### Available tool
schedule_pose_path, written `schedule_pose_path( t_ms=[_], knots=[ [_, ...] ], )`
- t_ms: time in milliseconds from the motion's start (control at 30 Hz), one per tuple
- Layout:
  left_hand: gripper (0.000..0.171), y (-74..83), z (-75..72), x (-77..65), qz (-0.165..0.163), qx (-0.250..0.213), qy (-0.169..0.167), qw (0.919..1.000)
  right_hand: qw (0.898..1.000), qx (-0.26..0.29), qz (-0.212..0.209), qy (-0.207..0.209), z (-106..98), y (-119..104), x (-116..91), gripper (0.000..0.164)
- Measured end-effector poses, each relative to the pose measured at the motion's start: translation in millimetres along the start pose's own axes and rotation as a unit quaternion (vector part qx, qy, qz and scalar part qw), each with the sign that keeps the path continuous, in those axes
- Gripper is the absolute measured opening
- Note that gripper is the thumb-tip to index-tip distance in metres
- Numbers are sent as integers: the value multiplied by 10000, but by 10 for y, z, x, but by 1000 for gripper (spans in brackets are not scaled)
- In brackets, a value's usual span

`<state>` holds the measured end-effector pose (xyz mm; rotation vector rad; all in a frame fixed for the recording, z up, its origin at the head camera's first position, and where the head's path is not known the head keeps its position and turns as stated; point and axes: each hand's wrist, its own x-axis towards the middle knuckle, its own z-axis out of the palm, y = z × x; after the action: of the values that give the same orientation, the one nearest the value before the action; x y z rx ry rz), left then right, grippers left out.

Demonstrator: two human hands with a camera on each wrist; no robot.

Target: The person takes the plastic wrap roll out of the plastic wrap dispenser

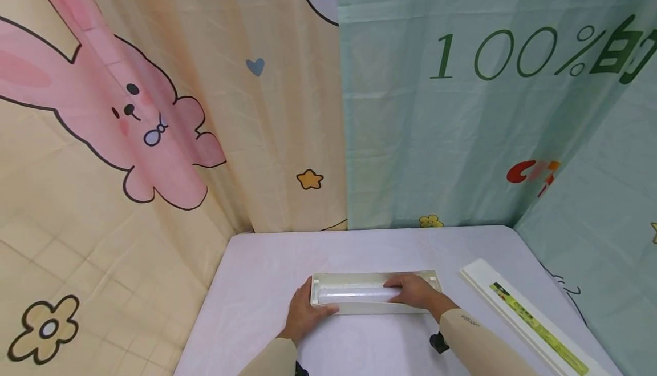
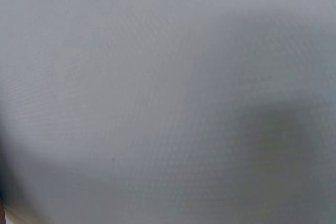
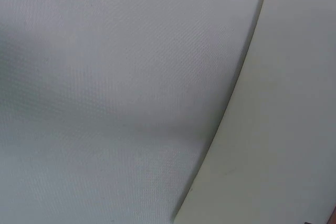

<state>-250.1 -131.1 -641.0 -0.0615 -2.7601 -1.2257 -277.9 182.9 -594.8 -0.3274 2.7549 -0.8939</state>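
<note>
In the head view a long white box lies across the table, its top off, with a whitish, shiny roll of plastic film inside. My left hand grips the box's left end, thumb along the front wall and fingers round the end. Over the right end, my right hand reaches in, fingers and thumb pinching the roll, whose right end is hidden beneath it. The right wrist view shows a smooth off-white wall of the box. Only blurred white cloth and shadow fill most of the left wrist view.
A long white lid with a yellow-green label strip lies slanted along the table's right side. White cloth covers the table. Printed curtains hang close behind it and on both sides.
</note>
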Motion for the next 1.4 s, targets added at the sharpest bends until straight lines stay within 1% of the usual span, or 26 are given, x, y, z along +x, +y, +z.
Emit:
schedule_pose_path(
  t_ms=[133,300,433,567,700,933,967,1133,1400],
  knots=[
    [110,6,-1,-2,52,-47,49,10000,9998,155,104,-19,3,8,3,40],
    [108,-1,6,8,175,-25,120,9998,9998,180,91,-42,-8,14,12,40],
    [107,3,3,11,238,-66,170,9996,9994,304,104,-88,-22,5,14,40],
    [108,-4,4,5,196,-54,105,9997,9993,331,128,-117,-39,-4,6,41],
    [109,-23,14,4,82,-35,43,10000,9994,274,148,-133,-44,-8,-5,42],
    [108,-25,11,15,92,13,38,9999,9997,100,169,-149,-50,-20,3,45],
    [108,-24,14,17,50,21,29,10000,9997,76,152,-157,-53,-17,6,45],
    [108,-25,13,16,50,28,-4,10000,9998,45,67,-192,-69,-33,-1,45],
    [108,-24,11,22,17,-2,16,10000,9995,-19,234,-196,-66,-89,-4,46]
  ],
)
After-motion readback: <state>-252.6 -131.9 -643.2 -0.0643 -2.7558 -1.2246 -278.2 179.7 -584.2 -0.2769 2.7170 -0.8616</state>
